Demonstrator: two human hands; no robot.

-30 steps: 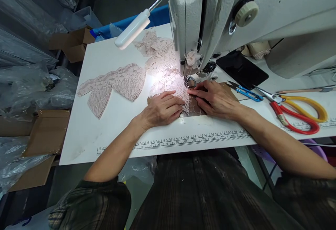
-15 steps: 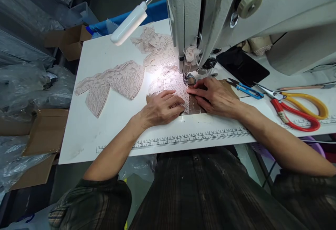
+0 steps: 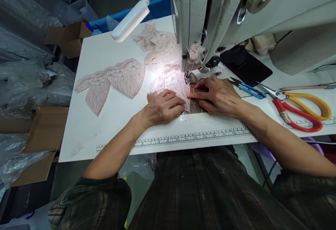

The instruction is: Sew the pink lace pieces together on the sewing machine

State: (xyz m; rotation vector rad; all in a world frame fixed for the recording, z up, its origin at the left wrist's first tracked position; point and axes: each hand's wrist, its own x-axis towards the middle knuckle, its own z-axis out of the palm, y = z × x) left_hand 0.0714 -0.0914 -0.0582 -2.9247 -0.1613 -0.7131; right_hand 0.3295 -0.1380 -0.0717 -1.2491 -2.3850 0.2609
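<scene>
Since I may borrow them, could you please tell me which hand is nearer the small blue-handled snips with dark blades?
Right: the right hand lies left of the snips, apart from them; the left hand is farther left, on the pale pink lace fabric.

Bench [image 3: 86, 128] is white, kinda smudged at the near left corner, with a ruler strip [image 3: 170, 141] along the near edge. One lace piece [image 3: 118, 76] lies on the left, and more lace [image 3: 162, 53] is piled by the machine [image 3: 189, 23]. Right side's got a black phone [image 3: 245, 64], blue snips [image 3: 253, 91], red-and-yellow scissors [image 3: 282, 105] and a thin brown stick [image 3: 301, 87].
</scene>
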